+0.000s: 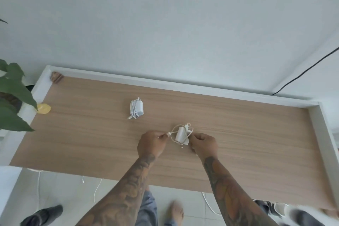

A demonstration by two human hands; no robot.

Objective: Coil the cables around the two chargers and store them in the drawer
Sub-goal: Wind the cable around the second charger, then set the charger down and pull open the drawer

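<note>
— On the wooden table (pixel 238 152), from the head view: wound charger (pixel 136 108) lying alone toward the far edge, well apart from both hands. Yellow disc (pixel 44 108) at the left rim, plant leaves (pixel 12 97) overhanging that corner, black cord (pixel 302 73) along the wall.

— And nearer?

— Second charger (pixel 179 133) between the hands, white cable (pixel 173 130) looped loosely about it. Left hand (pixel 151 143) pinching the cable's end; right hand (pixel 204 144) curled, gripping the charger's side. Nothing blocking either.
</note>
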